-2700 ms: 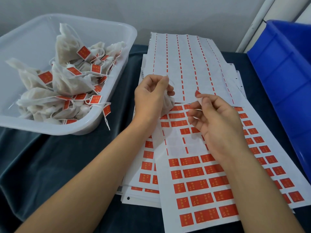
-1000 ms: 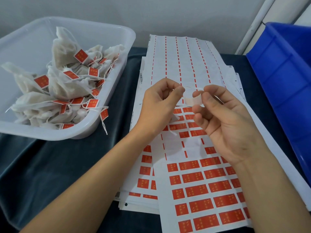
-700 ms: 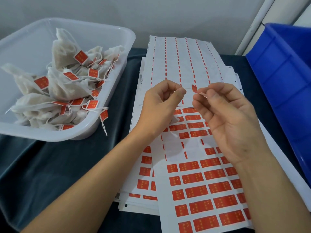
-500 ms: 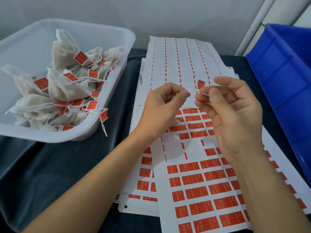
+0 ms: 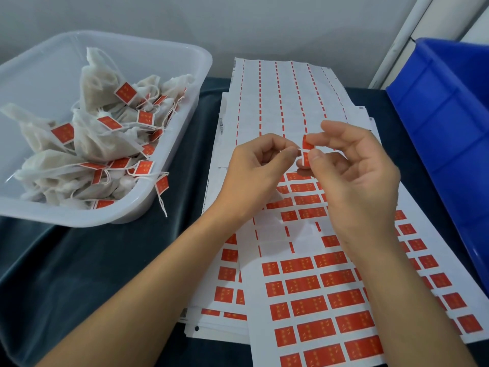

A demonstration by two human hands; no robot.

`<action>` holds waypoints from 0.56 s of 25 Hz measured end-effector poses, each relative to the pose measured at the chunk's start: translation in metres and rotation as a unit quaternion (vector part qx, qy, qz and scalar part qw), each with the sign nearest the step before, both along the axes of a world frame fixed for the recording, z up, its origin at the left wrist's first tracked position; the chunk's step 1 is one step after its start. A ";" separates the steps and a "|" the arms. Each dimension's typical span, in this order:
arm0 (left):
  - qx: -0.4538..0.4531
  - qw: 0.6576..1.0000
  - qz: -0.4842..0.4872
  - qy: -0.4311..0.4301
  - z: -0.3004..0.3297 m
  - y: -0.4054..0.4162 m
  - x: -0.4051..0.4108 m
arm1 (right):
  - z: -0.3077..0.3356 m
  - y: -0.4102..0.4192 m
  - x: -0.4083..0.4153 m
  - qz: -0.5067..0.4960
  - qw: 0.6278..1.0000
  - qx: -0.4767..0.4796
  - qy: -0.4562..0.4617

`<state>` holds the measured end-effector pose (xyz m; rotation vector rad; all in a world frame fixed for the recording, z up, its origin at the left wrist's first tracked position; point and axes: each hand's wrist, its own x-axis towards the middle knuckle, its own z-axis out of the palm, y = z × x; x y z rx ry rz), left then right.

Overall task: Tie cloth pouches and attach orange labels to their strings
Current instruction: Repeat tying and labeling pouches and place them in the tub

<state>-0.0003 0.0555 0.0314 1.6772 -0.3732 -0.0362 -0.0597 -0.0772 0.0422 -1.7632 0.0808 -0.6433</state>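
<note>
My right hand [image 5: 352, 176] pinches a small orange label [image 5: 307, 149] between thumb and forefinger, and the label is folding in half. My left hand [image 5: 254, 170] pinches a thin white string just left of the label; its fingers are curled and the pouch it belongs to is mostly hidden in the palm. Both hands hover above a stack of white sticker sheets [image 5: 304, 274] with rows of orange labels.
A clear plastic tub [image 5: 169, 197] at the left holds several tied cloth pouches [image 5: 100, 139] with orange labels on their strings. A blue bin [image 5: 439, 133] stands at the right edge. Dark cloth [image 5: 79, 274] covers the table.
My right hand brought the peeled label up to the string held by my left hand, and the label has gone from flat to folding around the string.
</note>
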 end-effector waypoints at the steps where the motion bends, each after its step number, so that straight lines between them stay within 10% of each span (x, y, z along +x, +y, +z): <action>1: 0.000 1.000 0.000 0.001 0.001 0.000 0.000 | -0.001 0.001 0.001 -0.005 1.000 -0.008 -0.001; 14: -0.010 1.000 -0.019 -0.005 0.004 0.002 -0.003 | -0.007 0.001 0.004 -0.021 0.996 -0.089 -0.022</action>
